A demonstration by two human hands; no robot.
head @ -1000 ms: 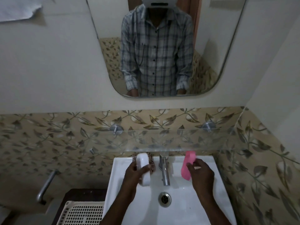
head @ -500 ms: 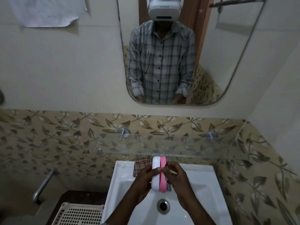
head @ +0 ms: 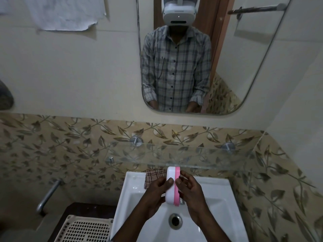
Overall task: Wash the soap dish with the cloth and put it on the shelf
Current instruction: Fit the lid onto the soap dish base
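The soap dish (head: 172, 186) stands on edge over the white sink (head: 215, 198), its white half on the left pressed against its pink half on the right. My left hand (head: 158, 190) grips the white side. My right hand (head: 187, 186) presses the pink side with spread fingers. A checked brown cloth (head: 153, 177) lies on the sink's back left rim, behind my left hand. The glass shelf (head: 201, 154) runs along the wall just above the dish. The tap is hidden behind the dish.
The drain (head: 175, 220) sits below my hands. A white perforated basket (head: 85, 229) stands at the lower left beside a metal pipe (head: 48, 196). A mirror (head: 192, 55) hangs above the shelf, and a tiled wall closes in on the right.
One second ago each hand held one half apart, white left and pink right. They came together in front of the tap, and the joined dish stays held there as the camera tilts up.
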